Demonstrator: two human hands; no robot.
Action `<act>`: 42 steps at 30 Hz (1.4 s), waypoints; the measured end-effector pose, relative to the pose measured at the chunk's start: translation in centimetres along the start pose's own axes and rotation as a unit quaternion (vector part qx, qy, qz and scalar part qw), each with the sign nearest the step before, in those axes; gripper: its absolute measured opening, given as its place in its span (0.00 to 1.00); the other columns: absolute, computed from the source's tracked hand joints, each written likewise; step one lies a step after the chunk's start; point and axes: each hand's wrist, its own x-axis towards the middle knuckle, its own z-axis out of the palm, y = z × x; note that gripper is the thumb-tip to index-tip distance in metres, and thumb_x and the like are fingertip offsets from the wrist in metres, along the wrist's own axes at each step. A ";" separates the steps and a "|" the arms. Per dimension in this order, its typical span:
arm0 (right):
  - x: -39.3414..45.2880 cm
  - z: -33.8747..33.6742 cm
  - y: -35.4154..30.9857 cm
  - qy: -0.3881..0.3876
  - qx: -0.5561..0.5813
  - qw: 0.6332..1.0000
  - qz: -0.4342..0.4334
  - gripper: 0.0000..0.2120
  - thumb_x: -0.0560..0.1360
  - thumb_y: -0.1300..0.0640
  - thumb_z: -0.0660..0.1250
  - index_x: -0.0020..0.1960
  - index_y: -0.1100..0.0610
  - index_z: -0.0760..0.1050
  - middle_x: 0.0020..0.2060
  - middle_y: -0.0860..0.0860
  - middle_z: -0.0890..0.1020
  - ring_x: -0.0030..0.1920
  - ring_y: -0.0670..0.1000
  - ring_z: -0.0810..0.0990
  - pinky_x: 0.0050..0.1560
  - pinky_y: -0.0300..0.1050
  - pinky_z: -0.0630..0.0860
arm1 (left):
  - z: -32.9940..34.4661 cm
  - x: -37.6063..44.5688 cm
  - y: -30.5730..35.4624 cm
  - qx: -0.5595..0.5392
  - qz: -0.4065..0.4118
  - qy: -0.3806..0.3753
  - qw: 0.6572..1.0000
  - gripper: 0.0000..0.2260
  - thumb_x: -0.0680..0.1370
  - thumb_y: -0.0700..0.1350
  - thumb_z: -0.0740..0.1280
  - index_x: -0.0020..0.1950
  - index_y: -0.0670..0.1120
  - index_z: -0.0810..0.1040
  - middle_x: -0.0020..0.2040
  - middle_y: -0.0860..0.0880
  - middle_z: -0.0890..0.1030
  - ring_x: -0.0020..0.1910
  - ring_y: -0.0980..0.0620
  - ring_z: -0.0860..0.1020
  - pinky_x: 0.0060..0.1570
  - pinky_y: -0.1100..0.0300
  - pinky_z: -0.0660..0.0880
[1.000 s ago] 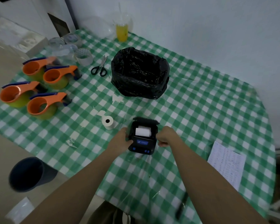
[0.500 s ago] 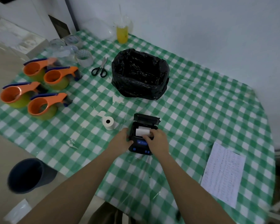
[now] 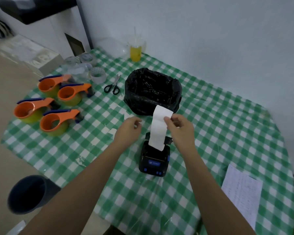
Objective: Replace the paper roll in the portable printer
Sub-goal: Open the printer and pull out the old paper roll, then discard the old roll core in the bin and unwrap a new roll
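The black portable printer [image 3: 154, 164] lies on the green checked tablecloth with its lid open at the far end. A white paper strip [image 3: 158, 131] rises out of its compartment. My right hand [image 3: 181, 131] pinches the strip's right edge near the top and holds it up in front of the black bin. My left hand [image 3: 127, 133] hovers left of the strip with fingers loosely curled and apart, off the printer. The spare paper roll seen earlier is hidden under that hand.
A black-bagged bin [image 3: 153, 102] stands just behind the printer. Scissors [image 3: 113, 86], clear tape rolls [image 3: 97, 75] and several orange tape dispensers [image 3: 58, 106] lie left. A yellow drink cup [image 3: 135, 51] is by the wall, a printed sheet [image 3: 241, 194] at right, a dark bucket [image 3: 27, 194] on the floor.
My right hand took the paper end from the compartment and pulled a long strip upward. My left hand let go of the printer and rose to the left.
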 end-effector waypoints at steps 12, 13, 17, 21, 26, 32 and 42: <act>11.5 4.7 -7.6 0.058 -0.025 0.993 -0.097 0.07 0.75 0.53 0.65 0.47 0.55 0.78 0.43 0.50 0.81 0.42 0.47 0.78 0.45 0.40 0.74 | -6.3 6.1 3.3 0.011 0.003 0.048 0.999 0.12 0.79 0.44 0.59 0.61 0.44 0.74 0.56 0.42 0.80 0.50 0.43 0.79 0.51 0.46 0.78; 12.3 5.2 -7.6 0.052 -0.046 0.993 -0.094 0.09 0.76 0.53 0.64 0.51 0.57 0.78 0.47 0.52 0.82 0.46 0.50 0.79 0.48 0.42 0.74 | -6.5 6.3 2.9 0.012 -0.004 0.048 0.999 0.13 0.79 0.44 0.59 0.61 0.44 0.74 0.58 0.43 0.79 0.52 0.44 0.78 0.52 0.47 0.77; 14.3 6.6 -5.2 -0.076 -0.171 0.982 0.005 0.20 0.79 0.57 0.58 0.69 0.62 0.65 0.65 0.59 0.75 0.58 0.59 0.77 0.61 0.51 0.74 | -6.1 6.4 0.6 0.037 -0.038 0.038 0.998 0.14 0.79 0.44 0.59 0.62 0.43 0.73 0.61 0.43 0.78 0.55 0.43 0.77 0.51 0.52 0.74; 11.6 7.6 -3.1 -0.124 -0.147 0.981 0.017 0.21 0.79 0.60 0.58 0.71 0.58 0.62 0.65 0.56 0.74 0.60 0.56 0.76 0.59 0.44 0.72 | -5.0 5.5 -2.9 0.061 -0.065 -0.038 0.995 0.18 0.78 0.45 0.62 0.66 0.41 0.70 0.65 0.41 0.74 0.59 0.41 0.76 0.56 0.50 0.74; 6.6 8.8 0.5 -0.160 -0.150 0.976 -0.010 0.14 0.78 0.60 0.60 0.62 0.57 0.74 0.59 0.55 0.79 0.57 0.53 0.78 0.57 0.45 0.75 | -3.3 3.4 -7.3 0.154 -0.091 -0.163 0.970 0.35 0.71 0.53 0.71 0.73 0.45 0.59 0.71 0.39 0.63 0.69 0.38 0.63 0.67 0.46 0.65; 2.6 8.7 3.7 -0.180 -0.165 0.970 -0.004 0.12 0.78 0.61 0.59 0.59 0.57 0.76 0.58 0.53 0.79 0.51 0.47 0.75 0.52 0.39 0.72 | -1.1 1.8 -9.3 0.199 -0.088 -0.169 0.961 0.32 0.68 0.51 0.74 0.67 0.43 0.64 0.64 0.40 0.67 0.65 0.39 0.65 0.59 0.47 0.70; 0.0 6.6 3.1 -0.168 -0.136 0.976 -0.004 0.11 0.78 0.59 0.60 0.59 0.55 0.75 0.57 0.54 0.78 0.51 0.49 0.77 0.52 0.41 0.74 | -1.7 -0.5 -6.1 0.032 -0.004 -0.077 0.996 0.22 0.72 0.44 0.71 0.63 0.45 0.71 0.60 0.47 0.72 0.58 0.45 0.72 0.58 0.51 0.73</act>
